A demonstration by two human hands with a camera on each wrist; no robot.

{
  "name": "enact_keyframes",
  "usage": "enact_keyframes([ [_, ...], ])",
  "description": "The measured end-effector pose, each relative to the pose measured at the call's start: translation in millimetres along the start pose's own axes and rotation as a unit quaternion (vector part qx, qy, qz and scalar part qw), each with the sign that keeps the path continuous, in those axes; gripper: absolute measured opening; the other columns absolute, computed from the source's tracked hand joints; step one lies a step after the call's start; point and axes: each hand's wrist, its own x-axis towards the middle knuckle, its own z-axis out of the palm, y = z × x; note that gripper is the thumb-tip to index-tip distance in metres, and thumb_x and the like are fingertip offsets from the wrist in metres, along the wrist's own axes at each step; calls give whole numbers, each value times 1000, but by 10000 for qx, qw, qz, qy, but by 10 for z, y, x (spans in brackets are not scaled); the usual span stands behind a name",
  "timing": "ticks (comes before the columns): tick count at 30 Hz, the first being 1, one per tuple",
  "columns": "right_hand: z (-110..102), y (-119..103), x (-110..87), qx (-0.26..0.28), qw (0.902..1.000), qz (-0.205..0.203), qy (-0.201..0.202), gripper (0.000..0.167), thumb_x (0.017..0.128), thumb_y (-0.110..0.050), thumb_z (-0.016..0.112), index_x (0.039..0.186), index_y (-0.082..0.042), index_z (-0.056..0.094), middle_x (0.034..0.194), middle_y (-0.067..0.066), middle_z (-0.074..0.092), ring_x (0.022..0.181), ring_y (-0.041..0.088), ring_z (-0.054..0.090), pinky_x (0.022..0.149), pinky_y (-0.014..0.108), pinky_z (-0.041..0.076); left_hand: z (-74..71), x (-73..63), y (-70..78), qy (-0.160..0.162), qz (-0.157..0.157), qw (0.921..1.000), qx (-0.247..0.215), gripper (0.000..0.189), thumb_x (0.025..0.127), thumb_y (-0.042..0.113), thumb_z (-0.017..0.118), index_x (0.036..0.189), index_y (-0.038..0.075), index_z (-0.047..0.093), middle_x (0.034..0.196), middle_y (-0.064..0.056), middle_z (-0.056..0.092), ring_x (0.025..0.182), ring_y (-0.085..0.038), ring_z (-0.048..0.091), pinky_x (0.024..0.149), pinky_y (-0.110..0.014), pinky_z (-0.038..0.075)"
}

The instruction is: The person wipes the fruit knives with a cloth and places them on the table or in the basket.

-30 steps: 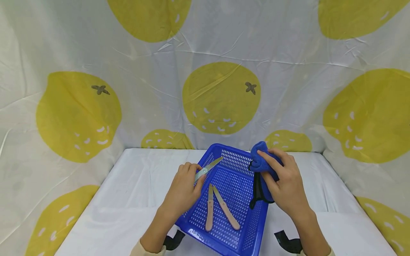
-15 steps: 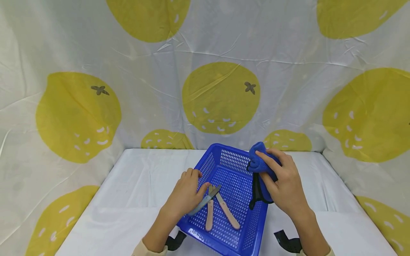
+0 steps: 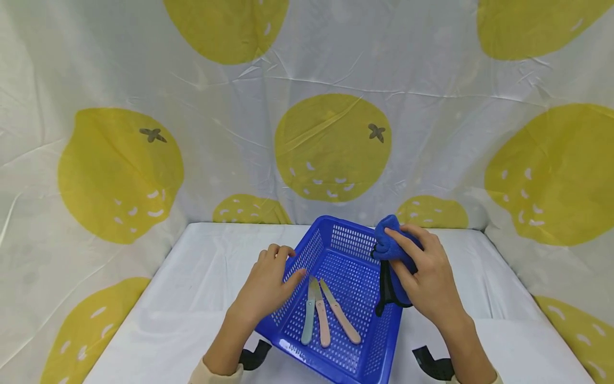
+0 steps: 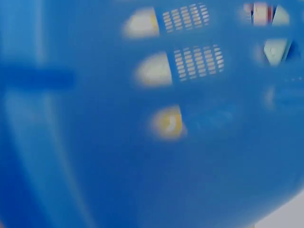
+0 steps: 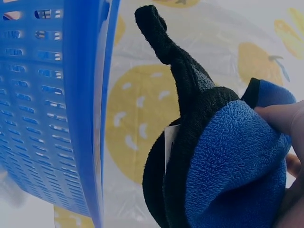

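Inside a blue perforated plastic basket [image 3: 302, 352] lie three small knives. One knife with a pale blue-green handle [image 3: 307, 322] is leftmost, beside a pink-handled knife [image 3: 323, 326]; their blades meet or overlap. Another pink-handled knife [image 3: 347, 325] slants to the right. My left hand [image 3: 266, 285], fingers relaxed and holding nothing, hovers by the basket's left rim. A folded blue terry cloth [image 3: 387, 242] with black edging is gripped by my right hand [image 3: 429, 274] at the basket's right rim. The left wrist view shows mostly the blurred basket wall [image 4: 118, 166].
The basket stands at an angle on a table with a white cover [image 3: 211, 266]. Behind it hangs a pale curtain [image 3: 230, 133] printed with yellow fruit. In the right wrist view, the basket's slotted side [image 5: 38, 118] is left of the cloth.
My left hand has let the blue-green-handled knife go into the basket, where it lies beside the pink ones. That hand has drawn back left. The right hand stays with the cloth.
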Motion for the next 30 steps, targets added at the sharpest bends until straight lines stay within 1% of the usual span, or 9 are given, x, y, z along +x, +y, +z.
enact_keyframes([
  [4,-13,18,0,-13,9999,42,-96,54,85,0,76,135,-18,68,137,19,59,120,38,55,97,57,47,-112,4,-92,173,-4,9998,12,46,99,39,68,132,9,57,133,-16,56,123,-34,51,100,-54,49],
  [7,-52,59,1,-45,9996,180,-214,54,86,-1,77,136,-17,68,137,20,58,122,39,55,97,60,49,-198,14,-181,305,-125,9994,57,47,99,39,68,133,9,57,134,-16,56,124,-35,51,100,-54,50],
  [9,-100,110,-18,-111,9989,346,-293,53,86,-2,78,136,-17,68,136,20,58,123,40,54,97,63,50,-242,21,-243,378,-209,9990,82,47,99,38,68,133,8,57,133,-16,55,124,-36,50,100,-54,50],
  [12,-196,216,-90,-267,9966,665,-408,52,87,-6,79,136,-16,67,136,20,56,124,42,53,94,67,49,-265,37,-325,401,-289,9987,154,46,100,38,67,132,7,56,133,-17,55,125,-37,49,100,-55,48],
  [17,-377,422,-295,-661,9895,1088,-686,54,87,-11,80,138,-16,64,136,21,54,120,45,53,87,73,49,-211,89,-390,269,-346,9989,191,45,100,38,66,132,8,56,135,-18,54,127,-38,48,102,-56,47],
  [20,-492,529,-408,-837,9835,1337,-891,52,89,-15,79,139,-15,63,136,22,53,116,47,54,83,76,48,-216,113,-411,265,-375,9988,161,45,100,37,67,132,6,57,136,-19,54,126,-39,49,102,-57,47],
  [23,-573,625,-517,-959,9751,1623,-1165,49,92,-22,77,138,-13,63,134,23,52,114,48,55,82,77,48,-256,121,-436,294,-392,9986,181,46,100,37,66,132,5,57,136,-21,53,125,-40,49,102,-58,47],
  [27,-572,757,-661,-1089,9602,1830,-1805,48,96,-31,73,138,-11,61,134,24,53,112,48,58,82,75,50,-300,94,-519,310,-464,9981,271,46,100,37,66,132,5,56,136,-22,53,124,-43,49,100,-59,47],
  [30,-526,841,-746,-1143,9477,1906,-2292,49,97,-36,71,138,-10,61,134,25,53,112,48,60,84,73,51,-332,58,-615,271,-510,9976,378,45,100,36,66,131,5,56,136,-23,54,124,-45,49,98,-61,46],
])
